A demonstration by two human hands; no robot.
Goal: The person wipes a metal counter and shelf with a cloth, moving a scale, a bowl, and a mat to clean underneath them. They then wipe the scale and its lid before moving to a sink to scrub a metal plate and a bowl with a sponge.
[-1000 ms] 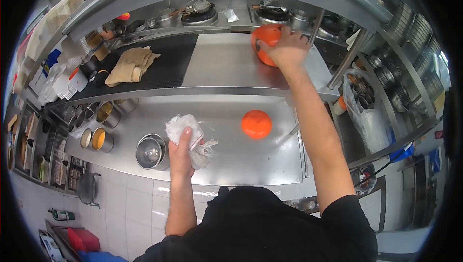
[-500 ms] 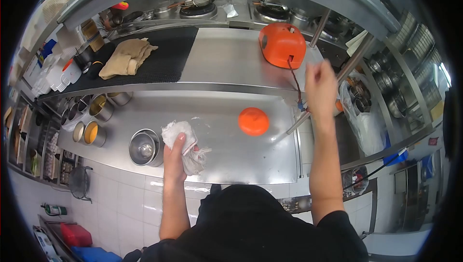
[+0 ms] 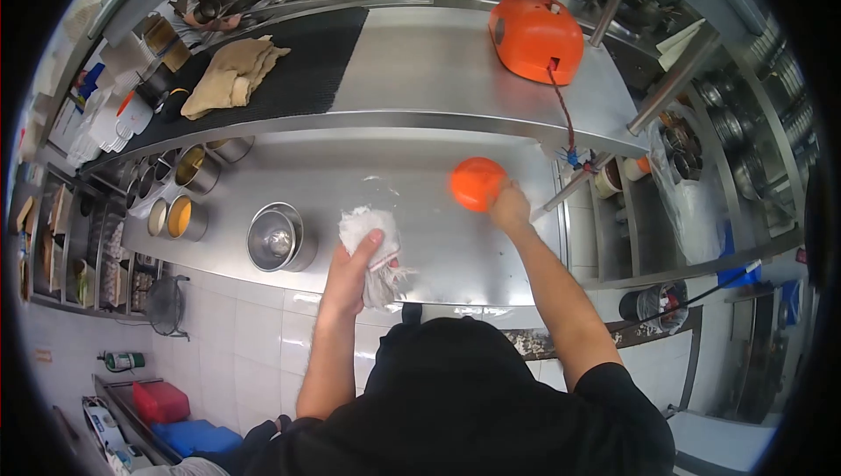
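Observation:
My left hand (image 3: 352, 273) is closed round a folded white cloth (image 3: 371, 235) above the front edge of the steel counter (image 3: 438, 257). To its left, a steel bowl (image 3: 272, 244) sits beside or over another steel container. My right hand (image 3: 510, 206) is at the lower right edge of an orange round object (image 3: 476, 183), with its fingers closed on that edge. The upper shelf holds an orange appliance (image 3: 537, 38) with a cord hanging down from it.
A beige cloth (image 3: 233, 77) lies on a black mat (image 3: 320, 64) on the upper shelf (image 3: 420, 56). Steel pots (image 3: 197, 169) stand at the counter's left. A metal post (image 3: 569, 191) rises near the right end. Another person's hand (image 3: 219, 24) shows at the upper left.
My right hand has come down from beside the shelf post to the orange round object. My left hand still grips the white cloth. The view has shifted.

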